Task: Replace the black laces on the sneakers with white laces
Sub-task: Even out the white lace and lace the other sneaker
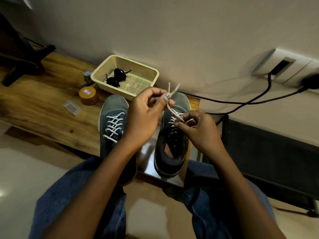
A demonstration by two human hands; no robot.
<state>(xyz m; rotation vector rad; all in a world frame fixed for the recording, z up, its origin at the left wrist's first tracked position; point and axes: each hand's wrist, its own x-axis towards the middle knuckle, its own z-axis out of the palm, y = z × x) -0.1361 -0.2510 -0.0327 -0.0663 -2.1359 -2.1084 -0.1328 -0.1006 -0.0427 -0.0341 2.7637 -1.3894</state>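
Observation:
Two grey-blue sneakers stand side by side on a low wooden table (43, 107). The left sneaker (112, 107) is laced with a white lace (114, 125) across several eyelets. My left hand (145, 116) is raised above the right sneaker (179, 100) and pinches both ends of its white lace (170, 104), the tips sticking up past my fingers. My right hand (198, 130) pinches the same lace lower down, close to the eyelets. The black laces (115, 77) lie bundled in a cream plastic basket (151, 78) behind the shoes.
A round amber jar (88, 96) and a small clear plastic case (72, 107) sit on the table left of the shoes. Black cables (241, 102) run along the wall to sockets at the right. A dark bench (269, 152) stands to the right. My knees are below.

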